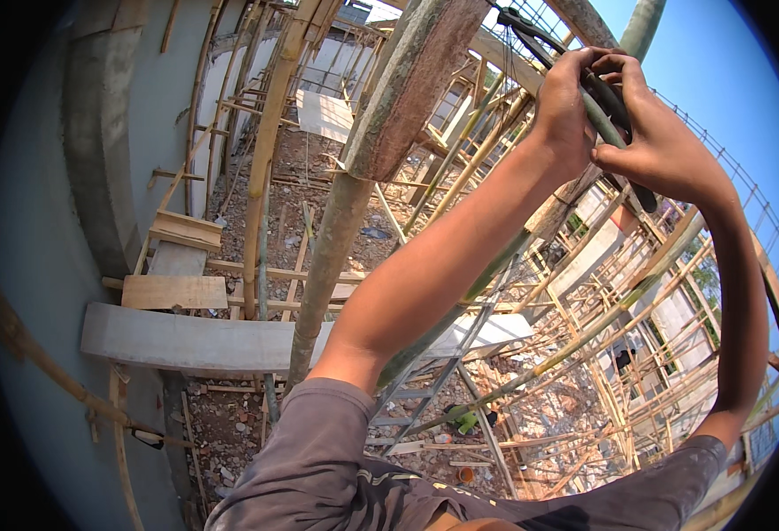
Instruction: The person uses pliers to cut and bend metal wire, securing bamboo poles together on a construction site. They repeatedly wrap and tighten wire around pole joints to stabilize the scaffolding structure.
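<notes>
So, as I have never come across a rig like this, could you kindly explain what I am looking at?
There is no machine here: the left hand and right hand are a person's own, bare and raised. The single picture comes from a wide fisheye camera on their head, which bends straight edges. Both hands grip a dark long-handled tool; its exact kind is unclear. Below are poles, a pale concrete beam and ground strewn with rubble.

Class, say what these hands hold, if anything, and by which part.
The left hand and right hand grip a long dark tool around its middle; its kind is unclear.
</notes>
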Motion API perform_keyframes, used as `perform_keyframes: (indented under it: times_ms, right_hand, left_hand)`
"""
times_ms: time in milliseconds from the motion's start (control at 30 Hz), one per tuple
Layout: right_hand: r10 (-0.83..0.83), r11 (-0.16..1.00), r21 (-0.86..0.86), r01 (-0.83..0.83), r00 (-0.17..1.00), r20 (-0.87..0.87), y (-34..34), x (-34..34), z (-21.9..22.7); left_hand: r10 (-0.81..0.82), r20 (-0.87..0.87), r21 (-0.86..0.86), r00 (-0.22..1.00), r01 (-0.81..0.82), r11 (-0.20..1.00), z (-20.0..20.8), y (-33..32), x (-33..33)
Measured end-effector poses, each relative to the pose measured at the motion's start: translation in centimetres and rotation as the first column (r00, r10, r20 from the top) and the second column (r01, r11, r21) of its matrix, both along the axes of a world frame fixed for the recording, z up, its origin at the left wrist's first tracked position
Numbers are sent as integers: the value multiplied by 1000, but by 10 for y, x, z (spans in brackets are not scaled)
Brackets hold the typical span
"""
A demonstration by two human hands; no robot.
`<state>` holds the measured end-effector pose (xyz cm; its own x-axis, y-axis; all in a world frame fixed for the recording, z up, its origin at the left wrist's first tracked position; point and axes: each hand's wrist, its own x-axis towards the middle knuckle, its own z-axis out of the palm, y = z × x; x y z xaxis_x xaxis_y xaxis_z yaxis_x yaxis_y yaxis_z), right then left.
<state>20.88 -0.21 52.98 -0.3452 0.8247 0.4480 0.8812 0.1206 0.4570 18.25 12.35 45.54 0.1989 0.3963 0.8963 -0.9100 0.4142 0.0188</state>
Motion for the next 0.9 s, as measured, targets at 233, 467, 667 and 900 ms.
perform_keyframes:
  times_ms: [233,467,667,900]
  right_hand:
    - [-100,829,-241,-504,291,-951,11,68,14]
    - [-452,460,-203,-864,-31,-892,29,57,-18]
    - [-171,973,-200,117,944,-283,8,4,-14]
    - [-293,855,508,103,904,311,1,-5,-43]
  left_hand:
    - [88,-131,130,988,-71,989,-3,8,0]
    - [375,-186,208,908,-336,919,-17,20,-11]
    - [173,-220,95,960,-156,983,-36,21,-7]
    - [58,-25,57,998,-56,997,-10,12,-14]
